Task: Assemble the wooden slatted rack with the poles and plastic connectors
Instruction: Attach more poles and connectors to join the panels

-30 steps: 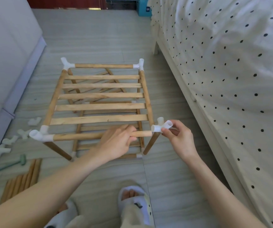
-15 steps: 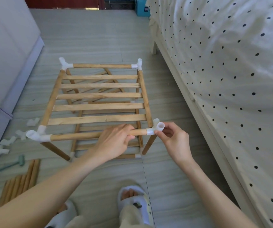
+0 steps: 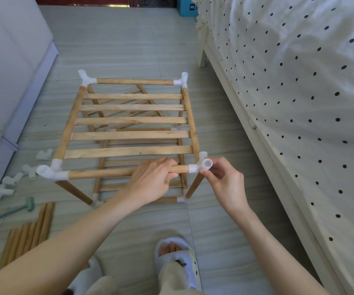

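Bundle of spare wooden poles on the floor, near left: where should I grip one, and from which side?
Take the outermost pole of the bundle of spare wooden poles near its far end, from above. They lie flat and packed side by side; that end sits clear of the green mallet beside it.

Rack (image 3: 132, 136): pale matt wood, slats flat with visible grain, poles smooth and round. White connector (image 3: 201, 166) at 3 o'clock: smooth, slightly glossy plastic. Floor (image 3: 129, 50): matt streaked grey. Bedcover (image 3: 299, 81): soft dotted cloth.
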`<control>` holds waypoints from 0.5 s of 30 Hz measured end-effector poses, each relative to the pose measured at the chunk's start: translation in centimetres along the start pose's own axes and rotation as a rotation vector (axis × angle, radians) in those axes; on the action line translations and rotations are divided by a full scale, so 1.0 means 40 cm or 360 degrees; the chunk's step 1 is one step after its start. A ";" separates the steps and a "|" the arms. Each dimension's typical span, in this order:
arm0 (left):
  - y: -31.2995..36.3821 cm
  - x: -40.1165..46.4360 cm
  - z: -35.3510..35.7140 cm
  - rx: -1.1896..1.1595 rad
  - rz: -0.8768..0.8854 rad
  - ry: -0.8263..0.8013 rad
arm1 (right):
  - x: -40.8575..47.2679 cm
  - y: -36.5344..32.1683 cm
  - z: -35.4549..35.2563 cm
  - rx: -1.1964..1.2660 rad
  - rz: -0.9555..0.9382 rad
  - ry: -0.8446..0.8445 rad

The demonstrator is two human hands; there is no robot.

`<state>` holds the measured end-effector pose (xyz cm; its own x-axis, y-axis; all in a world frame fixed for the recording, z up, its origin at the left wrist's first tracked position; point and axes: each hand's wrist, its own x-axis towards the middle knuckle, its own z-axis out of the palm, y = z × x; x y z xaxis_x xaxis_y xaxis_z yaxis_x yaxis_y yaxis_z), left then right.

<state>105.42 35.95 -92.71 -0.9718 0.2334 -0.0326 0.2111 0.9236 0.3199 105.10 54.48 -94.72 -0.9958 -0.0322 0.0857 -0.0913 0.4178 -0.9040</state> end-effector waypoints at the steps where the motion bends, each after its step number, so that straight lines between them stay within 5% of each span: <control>1: 0.000 0.000 0.000 -0.0004 0.0001 0.0001 | -0.001 0.000 0.000 0.0017 0.0008 -0.0011; 15: -0.007 0.003 0.006 -0.0066 -0.0008 -0.0049 | -0.005 0.009 0.009 0.0175 0.0128 -0.0027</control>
<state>105.29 35.81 -93.03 -0.9690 0.2389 -0.0632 0.2013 0.9115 0.3586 105.28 54.31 -95.23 -0.9998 -0.0185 0.0047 -0.0103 0.3178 -0.9481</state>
